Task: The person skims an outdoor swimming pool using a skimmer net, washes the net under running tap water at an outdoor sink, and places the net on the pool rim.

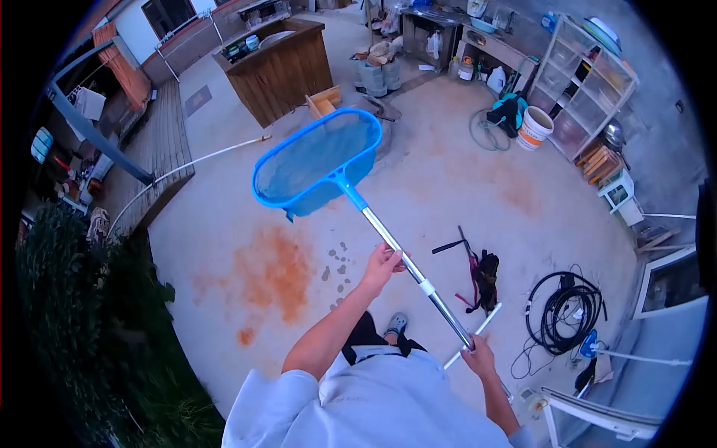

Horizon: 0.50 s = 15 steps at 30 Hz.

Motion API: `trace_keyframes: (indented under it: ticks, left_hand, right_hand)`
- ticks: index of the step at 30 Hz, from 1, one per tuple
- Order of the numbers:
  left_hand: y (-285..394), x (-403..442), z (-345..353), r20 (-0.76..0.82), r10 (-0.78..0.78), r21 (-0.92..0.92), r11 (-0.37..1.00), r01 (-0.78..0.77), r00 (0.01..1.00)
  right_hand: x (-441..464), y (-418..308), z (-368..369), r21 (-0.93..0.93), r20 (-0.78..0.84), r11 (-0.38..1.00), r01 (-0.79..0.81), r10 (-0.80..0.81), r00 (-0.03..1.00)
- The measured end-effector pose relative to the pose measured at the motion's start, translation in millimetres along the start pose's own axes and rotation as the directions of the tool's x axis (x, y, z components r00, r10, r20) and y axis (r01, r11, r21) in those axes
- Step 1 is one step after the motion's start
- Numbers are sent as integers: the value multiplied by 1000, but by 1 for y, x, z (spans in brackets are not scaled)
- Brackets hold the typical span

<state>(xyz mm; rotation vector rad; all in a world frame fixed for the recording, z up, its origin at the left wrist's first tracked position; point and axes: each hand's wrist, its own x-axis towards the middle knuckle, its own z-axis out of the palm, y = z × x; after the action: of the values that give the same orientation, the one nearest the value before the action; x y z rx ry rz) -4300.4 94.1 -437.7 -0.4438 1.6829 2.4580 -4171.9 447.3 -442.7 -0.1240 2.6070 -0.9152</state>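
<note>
A pool skimmer net (321, 153) with a blue oval frame and sagging blue mesh is held out in front of me. Its silver telescopic pole (407, 263) slants down to the right, with a white collar partway along. My left hand (384, 266) is closed on the upper part of the pole, below the blue neck; some of its fingers are hidden behind the metal. Lower down, my right hand (479, 356) wraps round the pole near my right side. The pole's end runs on past that hand.
On the concrete lie a black coiled hose (562, 313), a dark bundle with straps (484, 278) and a pale hose (205, 158). A wooden cabinet (280, 78) stands ahead. At right are a white bucket (535, 127) and a shelf rack (586, 89); grass (160, 373) borders the left.
</note>
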Motion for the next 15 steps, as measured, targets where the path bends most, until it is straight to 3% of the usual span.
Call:
trace_keyframes:
  ticks: [1,4,6,8,10,12,15]
  left_hand:
    - [5,23,6,-15,13,0,1000,-13,1000]
    - [27,80,24,-39,43,77,996,-40,998]
    - [36,129,32,-36,48,34,998,-47,998]
    - [43,174,39,14,55,58,997,-56,998]
    - [50,209,50,71,58,19,998,-59,996]
    - [63,255,64,195,40,45,998,-49,980]
    - [90,311,83,275,-60,23,998,56,959]
  right_hand:
    - [28,-10,-5,-9,-20,997,-80,80,997]
    - [103,2,2,-154,-132,988,-16,-5,991]
    - [156,2,-4,-145,-123,983,-111,94,988]
    - [203,5,-4,-158,-131,959,-236,216,967]
    - [236,-2,-12,-112,-185,958,-263,240,953]
    - [280,-17,-31,3,-223,943,-332,324,920]
    - [317,-20,-51,-17,-348,959,-282,259,901]
